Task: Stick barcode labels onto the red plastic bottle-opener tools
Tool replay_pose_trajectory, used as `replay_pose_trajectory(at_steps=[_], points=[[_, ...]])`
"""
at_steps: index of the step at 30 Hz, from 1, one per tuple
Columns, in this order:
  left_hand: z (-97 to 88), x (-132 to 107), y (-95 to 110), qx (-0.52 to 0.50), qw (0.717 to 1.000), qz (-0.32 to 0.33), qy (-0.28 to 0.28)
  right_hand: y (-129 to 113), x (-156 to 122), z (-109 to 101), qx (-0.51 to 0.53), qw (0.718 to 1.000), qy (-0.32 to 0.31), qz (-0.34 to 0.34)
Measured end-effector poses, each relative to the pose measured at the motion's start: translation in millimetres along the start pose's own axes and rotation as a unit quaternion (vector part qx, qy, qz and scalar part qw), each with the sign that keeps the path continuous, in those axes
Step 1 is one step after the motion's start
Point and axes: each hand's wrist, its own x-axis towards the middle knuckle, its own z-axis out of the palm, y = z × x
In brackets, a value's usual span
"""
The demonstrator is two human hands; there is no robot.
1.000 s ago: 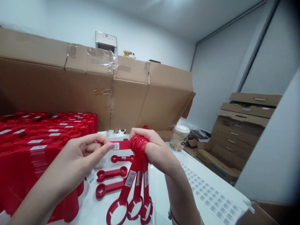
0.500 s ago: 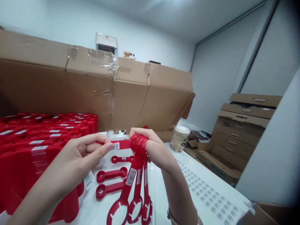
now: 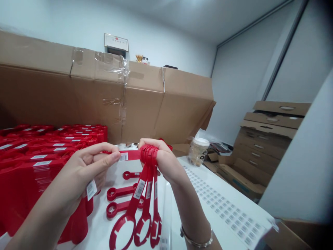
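- Two bare hands work above a white bench [image 3: 182, 163]: the right hand [image 3: 160, 165] has its fingers [image 3: 148, 143] clamped around a bunch of red plastic ring-head wrenches [image 3: 148, 154], with three long handles hanging toward the bench.
- The left hand [image 3: 87, 166] pinches a flat wrench handle [image 3: 134, 155], its fingers [image 3: 104, 148] and thumb closed on it, level with the bench and just left of the right hand.
- Risk: the hanging wrenches are held only at their top ends, so a looser right grip could let them slip and fall onto the loose wrenches [image 3: 121, 192] below.
- Risk: the barcode label [image 3: 124, 157] sits right beside the left thumb, where a sliding thumb could crease or lift it.
- Risk: the left forearm passes close to the stacked red wrenches [image 3: 39, 149], so a sideways swing could knock the stack.
- Risk: a wide swing of the handles could catch the paper cup [image 3: 197, 151] or the barcode sticker sheet [image 3: 223, 208].
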Motion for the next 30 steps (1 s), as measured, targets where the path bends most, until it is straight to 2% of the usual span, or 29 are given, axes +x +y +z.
replay_pose_trajectory(at_steps=[4,6,8,10,13,16,24,30], points=[[-2.4,-6.5,2.9,-0.132,0.989,0.057,0.036,3.5,2.7,-4.2,0.027,0.999,0.038,-0.009],[-3.6,-10.6,2.5,-0.079,0.993,0.066,0.057,2.8,1.2,-4.3,0.022,0.998,0.06,-0.024],[-2.2,-14.4,1.7,0.028,0.997,0.046,0.049,0.4,-2.4,-2.2,-0.005,0.997,0.072,-0.038],[2.9,-17.1,2.7,0.112,0.992,0.031,0.039,-2.6,-7.2,1.2,-0.037,0.995,0.077,-0.044],[13.1,-17.4,7.5,0.174,0.983,0.024,0.058,-5.6,-13.4,5.9,-0.075,0.993,0.07,-0.05],[17.1,-14.7,11.1,0.174,0.983,0.017,0.053,-6.4,-16.1,7.7,-0.098,0.992,0.056,-0.058],[4.7,-11.3,4.9,0.17,0.985,0.008,0.018,-7.2,-18.5,3.7,-0.092,0.995,0.031,-0.038],[6.3,-10.3,4.8,0.169,0.986,-0.004,0.004,-9.1,-20.3,3.4,-0.098,0.994,0.019,-0.041]])
